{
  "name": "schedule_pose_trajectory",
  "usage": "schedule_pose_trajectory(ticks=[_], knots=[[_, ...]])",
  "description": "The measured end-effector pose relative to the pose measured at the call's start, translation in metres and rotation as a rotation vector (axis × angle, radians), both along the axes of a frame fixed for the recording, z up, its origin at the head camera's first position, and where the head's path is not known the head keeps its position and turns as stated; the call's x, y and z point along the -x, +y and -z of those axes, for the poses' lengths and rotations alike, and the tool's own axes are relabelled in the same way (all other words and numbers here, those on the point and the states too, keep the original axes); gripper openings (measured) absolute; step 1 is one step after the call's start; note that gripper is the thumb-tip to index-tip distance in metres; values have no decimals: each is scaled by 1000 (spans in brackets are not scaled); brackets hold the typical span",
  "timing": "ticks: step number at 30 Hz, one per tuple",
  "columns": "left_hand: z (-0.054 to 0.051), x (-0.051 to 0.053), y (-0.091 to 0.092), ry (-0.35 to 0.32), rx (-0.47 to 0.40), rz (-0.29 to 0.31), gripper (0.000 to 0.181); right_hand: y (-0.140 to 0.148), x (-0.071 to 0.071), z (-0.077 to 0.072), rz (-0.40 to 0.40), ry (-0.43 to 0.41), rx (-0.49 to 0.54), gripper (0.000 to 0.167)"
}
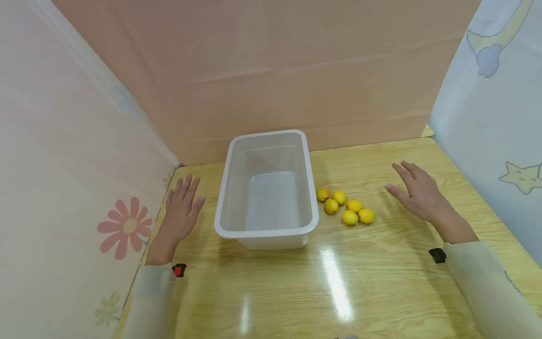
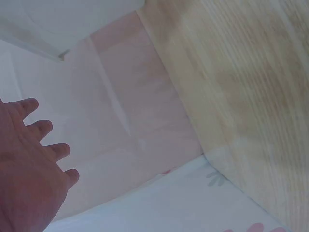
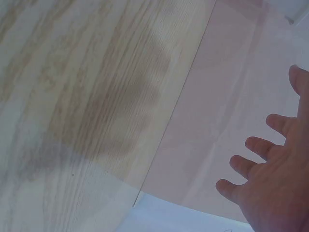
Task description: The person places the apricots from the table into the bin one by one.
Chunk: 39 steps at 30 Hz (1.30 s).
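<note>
Six yellow fruits (image 1: 331,206), perhaps lemons but too small to tell, lay at three o'clock from the white bin (image 1: 273,242). None showed inside; all six seemed yet to be handled. The left hand (image 1: 180,213), at nine o'clock, and right hand (image 1: 418,193), beyond the fruits, held nothing, fingers extended.

No legible text, labels, brands, numbers, signs

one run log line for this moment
left hand: holds nothing, left of white bin | right hand: holds nothing, right of yellow fruits | white bin: on table | yellow fruits: six, right of white bin
</note>
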State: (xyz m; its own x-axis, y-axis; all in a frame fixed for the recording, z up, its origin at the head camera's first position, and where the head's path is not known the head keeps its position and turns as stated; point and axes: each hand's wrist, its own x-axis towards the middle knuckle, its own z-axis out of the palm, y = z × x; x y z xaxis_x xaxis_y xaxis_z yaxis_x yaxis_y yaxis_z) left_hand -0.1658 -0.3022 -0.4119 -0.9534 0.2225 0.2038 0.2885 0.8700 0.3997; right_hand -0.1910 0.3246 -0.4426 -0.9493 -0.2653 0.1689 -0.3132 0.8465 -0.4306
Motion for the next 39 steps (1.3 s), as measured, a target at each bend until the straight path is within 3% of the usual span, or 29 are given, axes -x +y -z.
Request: schedule_pose_trajectory(ticks=[11,16,29,39], knots=[[-20,-20,21,82,-20,67,62,-10,-12,5,-21,-64,81,71],[-26,-25,32,129,-25,121,61,-13,-19,11,-43,-52,103,70],[-32,-35,50,177,-3,201,63,-25,-31,20,-87,-62,128,73],[-33,-38,64,159,12,246,64,-31,-33,26,-112,-99,121,75]])
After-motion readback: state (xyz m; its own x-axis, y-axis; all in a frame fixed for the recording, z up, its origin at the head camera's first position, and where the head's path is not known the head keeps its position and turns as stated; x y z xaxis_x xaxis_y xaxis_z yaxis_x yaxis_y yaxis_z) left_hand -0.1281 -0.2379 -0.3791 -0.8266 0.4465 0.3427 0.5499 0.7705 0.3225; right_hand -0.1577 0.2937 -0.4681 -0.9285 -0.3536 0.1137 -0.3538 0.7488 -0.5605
